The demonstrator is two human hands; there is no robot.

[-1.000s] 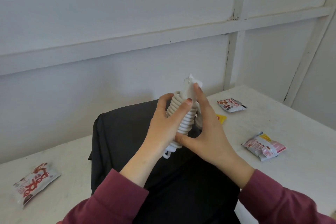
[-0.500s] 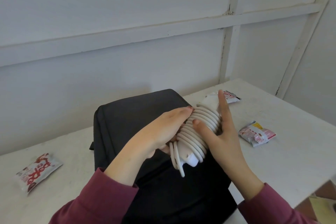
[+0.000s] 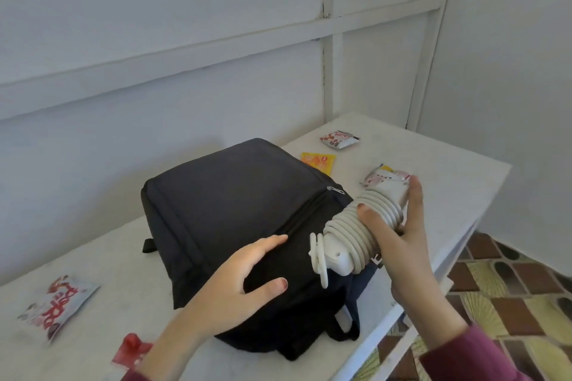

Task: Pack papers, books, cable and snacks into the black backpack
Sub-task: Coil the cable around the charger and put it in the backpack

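The black backpack (image 3: pixel 229 204) lies flat on the white table (image 3: pixel 448 170), its zipper closed as far as I can see. My right hand (image 3: pixel 399 244) grips a white cable wound tightly round a white power strip (image 3: pixel 349 232), held over the backpack's right edge. My left hand (image 3: pixel 241 275) rests on top of the backpack with spread fingers, holding nothing. Snack packets lie around: one at the left (image 3: pixel 58 303), a yellow one (image 3: pixel 318 161), one at the far right (image 3: pixel 339 139) and one (image 3: pixel 385 178) just behind the cable bundle.
A red packet (image 3: pixel 131 349) lies at the table's near edge by my left forearm. The table's right edge drops to a patterned tiled floor (image 3: pixel 510 303). A white panelled wall stands behind the table.
My left hand has let go of the cable bundle and come down onto the backpack. My right hand alone now holds the bundle, shifted right and tilted lower.
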